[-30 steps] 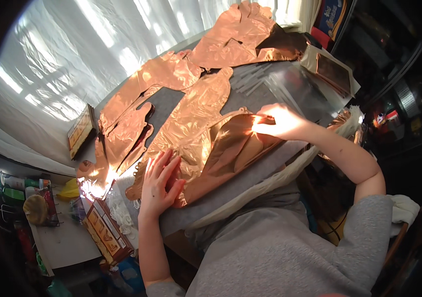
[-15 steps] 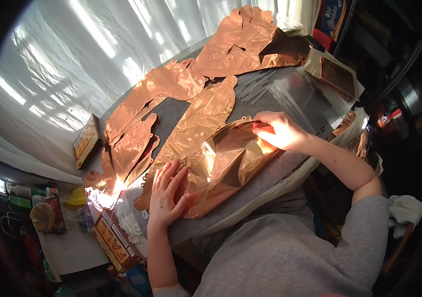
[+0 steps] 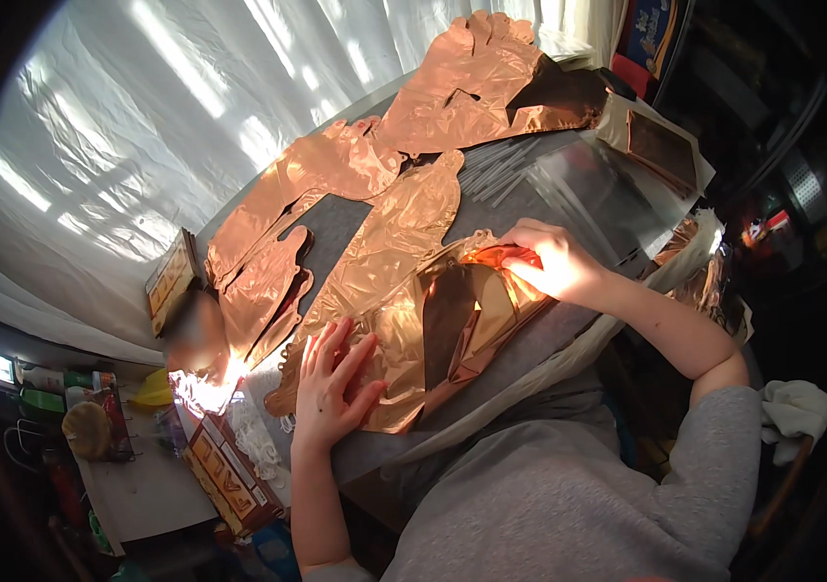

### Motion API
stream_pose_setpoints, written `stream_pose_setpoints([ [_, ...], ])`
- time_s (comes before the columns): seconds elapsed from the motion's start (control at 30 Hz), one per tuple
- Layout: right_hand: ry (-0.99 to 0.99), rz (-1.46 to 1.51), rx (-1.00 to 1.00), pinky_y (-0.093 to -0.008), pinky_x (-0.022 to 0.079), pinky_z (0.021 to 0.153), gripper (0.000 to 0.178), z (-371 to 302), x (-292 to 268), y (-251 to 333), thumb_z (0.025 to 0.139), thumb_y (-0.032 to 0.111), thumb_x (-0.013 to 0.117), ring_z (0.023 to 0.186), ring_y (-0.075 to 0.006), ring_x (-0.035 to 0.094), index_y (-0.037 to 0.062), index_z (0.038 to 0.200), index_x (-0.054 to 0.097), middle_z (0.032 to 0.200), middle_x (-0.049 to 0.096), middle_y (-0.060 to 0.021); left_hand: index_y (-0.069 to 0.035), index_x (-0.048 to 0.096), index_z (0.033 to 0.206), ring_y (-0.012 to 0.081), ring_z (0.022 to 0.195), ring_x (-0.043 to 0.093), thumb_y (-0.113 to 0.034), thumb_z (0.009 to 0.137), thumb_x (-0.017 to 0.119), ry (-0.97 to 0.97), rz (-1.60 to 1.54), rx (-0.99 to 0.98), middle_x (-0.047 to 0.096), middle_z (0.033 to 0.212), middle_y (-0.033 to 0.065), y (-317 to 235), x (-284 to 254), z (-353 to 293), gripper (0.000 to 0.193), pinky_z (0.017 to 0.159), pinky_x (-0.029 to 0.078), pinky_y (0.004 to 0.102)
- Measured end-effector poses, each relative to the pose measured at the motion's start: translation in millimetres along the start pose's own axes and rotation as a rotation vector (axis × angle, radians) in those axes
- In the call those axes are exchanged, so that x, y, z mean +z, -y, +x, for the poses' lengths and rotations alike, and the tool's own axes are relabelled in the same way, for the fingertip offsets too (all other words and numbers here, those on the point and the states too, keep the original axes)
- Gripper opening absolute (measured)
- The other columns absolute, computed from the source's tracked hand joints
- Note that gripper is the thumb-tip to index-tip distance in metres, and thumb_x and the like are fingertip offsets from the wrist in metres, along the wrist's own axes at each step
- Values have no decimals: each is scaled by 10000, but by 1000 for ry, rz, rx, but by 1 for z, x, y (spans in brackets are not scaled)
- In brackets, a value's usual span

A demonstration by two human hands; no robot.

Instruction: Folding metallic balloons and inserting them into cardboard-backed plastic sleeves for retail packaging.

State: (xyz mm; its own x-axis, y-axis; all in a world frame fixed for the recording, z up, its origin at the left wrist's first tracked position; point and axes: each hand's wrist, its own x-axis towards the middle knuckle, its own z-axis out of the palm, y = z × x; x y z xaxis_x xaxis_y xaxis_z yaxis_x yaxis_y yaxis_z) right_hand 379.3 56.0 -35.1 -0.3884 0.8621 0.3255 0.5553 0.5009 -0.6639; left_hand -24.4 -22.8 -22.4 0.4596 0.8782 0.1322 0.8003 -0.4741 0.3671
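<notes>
A flat, uninflated rose-gold foil balloon (image 3: 396,364) lies along the near side of the grey table (image 3: 336,218). My left hand (image 3: 328,393) rests on its left part, fingers spread and palm down. With fingers and thumb pinched together, my right hand (image 3: 561,264) grips its upper right edge, where the foil is lifted and folded over, showing shiny creases. Just beyond lies another flat foil balloon (image 3: 399,218), partly covered by the near one. I cannot tell how many layers my right fingers hold.
More flat foil balloons (image 3: 467,92) spread across the far side and left (image 3: 258,291). Thin pale sticks (image 3: 499,173) and clear plastic bags (image 3: 603,199) lie right of centre. White string (image 3: 256,441) and a brown box (image 3: 226,475) sit at the left end. A white curtain (image 3: 181,87) hangs behind.
My right hand has pulled the foil edge a little, so the fold has opened wider and its creases have shifted. My left hand stays almost in place.
</notes>
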Motion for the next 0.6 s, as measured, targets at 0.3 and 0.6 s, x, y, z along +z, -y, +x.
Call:
stream_pose_setpoints([
  [0.3,93,-251,-419,-482,421,1217,527,23,9,-6,879,25,754,1519,-366,447,118,1391,671,1488,618,-85,-231,629,1515,399,1534,413,-444,915,767,5,-1,-6,467,1642,147,0,-1,-1,652,1249,325,542],
  [0.6,510,119,-557,-457,429,1232,451,55,48,18,1036,290,686,1480,-356,507,92,1441,661,1525,621,-106,-237,624,1517,406,1532,411,-445,916,764,-1,2,-7,461,1646,144,2,0,-3,652,1262,304,554],
])
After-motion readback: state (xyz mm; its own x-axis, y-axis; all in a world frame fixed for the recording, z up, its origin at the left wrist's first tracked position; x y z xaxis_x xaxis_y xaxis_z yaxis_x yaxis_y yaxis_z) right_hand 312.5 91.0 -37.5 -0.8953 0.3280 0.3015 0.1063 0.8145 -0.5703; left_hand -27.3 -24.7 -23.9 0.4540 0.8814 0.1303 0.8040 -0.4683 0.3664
